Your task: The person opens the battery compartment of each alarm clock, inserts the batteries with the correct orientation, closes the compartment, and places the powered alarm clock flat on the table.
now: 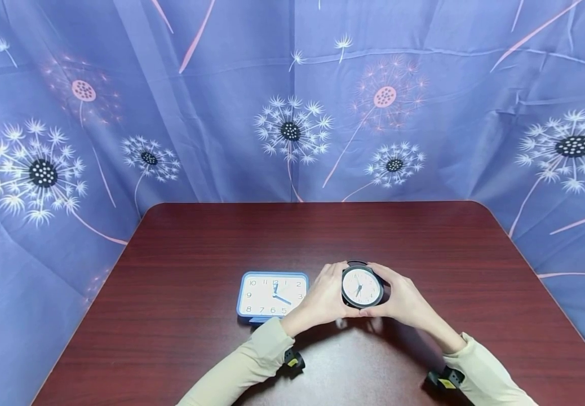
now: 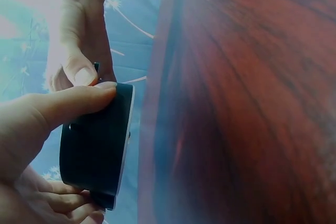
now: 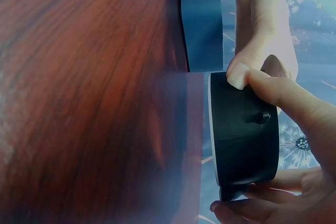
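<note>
A round black alarm clock [image 1: 361, 286] with a white face is held between both hands above the dark red table. My left hand [image 1: 325, 294] grips its left side, thumb at the lower edge and fingers near the top. My right hand [image 1: 403, 296] grips the opposite side the same way. In the left wrist view the black casing [image 2: 94, 145] shows side-on, both thumbs meeting on it. The right wrist view shows a small peg on the casing [image 3: 244, 145]. Left of the hands stands a blue rectangular clock [image 1: 272, 295] with a white dial; my left hand overlaps its right edge.
The dark red wooden table [image 1: 181, 254] has rounded far corners. Behind it and along its sides hangs a blue curtain [image 1: 211, 113] with dandelion prints. Black straps with small devices [image 1: 293, 361] sit at both wrists, below cream sleeves [image 1: 242, 366].
</note>
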The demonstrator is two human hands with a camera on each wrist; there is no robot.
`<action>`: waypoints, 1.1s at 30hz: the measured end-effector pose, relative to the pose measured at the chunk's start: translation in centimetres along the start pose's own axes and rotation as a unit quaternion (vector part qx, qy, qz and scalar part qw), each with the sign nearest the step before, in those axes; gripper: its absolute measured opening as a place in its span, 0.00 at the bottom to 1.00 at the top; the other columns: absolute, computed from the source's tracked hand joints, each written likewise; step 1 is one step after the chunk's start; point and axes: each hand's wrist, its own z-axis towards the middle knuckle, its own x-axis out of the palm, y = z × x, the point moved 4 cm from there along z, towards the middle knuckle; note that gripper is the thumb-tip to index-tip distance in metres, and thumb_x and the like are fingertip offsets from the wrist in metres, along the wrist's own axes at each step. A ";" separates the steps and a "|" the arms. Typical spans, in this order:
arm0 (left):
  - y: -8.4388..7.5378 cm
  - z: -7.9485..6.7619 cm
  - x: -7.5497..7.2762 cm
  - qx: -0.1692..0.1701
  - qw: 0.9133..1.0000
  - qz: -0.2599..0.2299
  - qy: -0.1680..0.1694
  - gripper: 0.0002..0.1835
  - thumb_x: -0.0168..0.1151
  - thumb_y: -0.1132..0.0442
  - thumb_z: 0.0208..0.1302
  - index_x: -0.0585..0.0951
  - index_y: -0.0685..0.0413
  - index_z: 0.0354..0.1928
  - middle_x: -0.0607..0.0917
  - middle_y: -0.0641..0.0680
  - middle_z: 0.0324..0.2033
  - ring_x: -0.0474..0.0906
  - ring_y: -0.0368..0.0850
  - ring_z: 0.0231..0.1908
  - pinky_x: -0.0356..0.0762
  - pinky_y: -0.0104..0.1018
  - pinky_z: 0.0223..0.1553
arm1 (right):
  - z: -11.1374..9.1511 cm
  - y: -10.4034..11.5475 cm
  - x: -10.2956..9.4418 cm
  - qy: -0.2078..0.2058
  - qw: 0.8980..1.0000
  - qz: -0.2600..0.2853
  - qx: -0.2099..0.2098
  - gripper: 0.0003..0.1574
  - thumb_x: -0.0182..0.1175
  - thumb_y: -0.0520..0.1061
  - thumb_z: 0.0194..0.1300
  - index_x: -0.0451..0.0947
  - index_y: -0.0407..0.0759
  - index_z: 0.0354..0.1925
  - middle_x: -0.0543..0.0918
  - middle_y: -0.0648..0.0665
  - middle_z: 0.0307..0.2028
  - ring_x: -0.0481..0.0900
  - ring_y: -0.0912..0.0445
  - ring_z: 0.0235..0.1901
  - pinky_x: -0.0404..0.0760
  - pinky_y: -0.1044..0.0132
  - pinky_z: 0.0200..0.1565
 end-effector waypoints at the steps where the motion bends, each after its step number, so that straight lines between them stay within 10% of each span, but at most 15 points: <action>1: 0.0 0.0 0.0 -0.003 1.000 0.000 0.001 0.49 0.80 0.45 0.37 0.68 0.62 0.60 0.79 0.57 0.54 0.74 0.49 0.53 0.75 0.35 0.54 | 0.0 0.0 0.0 0.001 1.000 0.001 -0.001 0.60 0.82 0.52 0.34 0.68 0.29 0.62 0.77 0.31 0.59 0.76 0.40 0.57 0.79 0.48 0.52; 33: 0.4 0.0 0.9 -0.022 0.999 0.023 0.002 0.48 0.80 0.41 0.34 0.68 0.60 0.54 0.80 0.54 0.45 0.75 0.46 0.48 0.75 0.31 0.51 | 0.5 -0.1 0.6 0.029 0.999 -0.010 0.018 0.61 0.81 0.55 0.35 0.68 0.30 0.63 0.80 0.33 0.56 0.80 0.45 0.52 0.79 0.50 0.50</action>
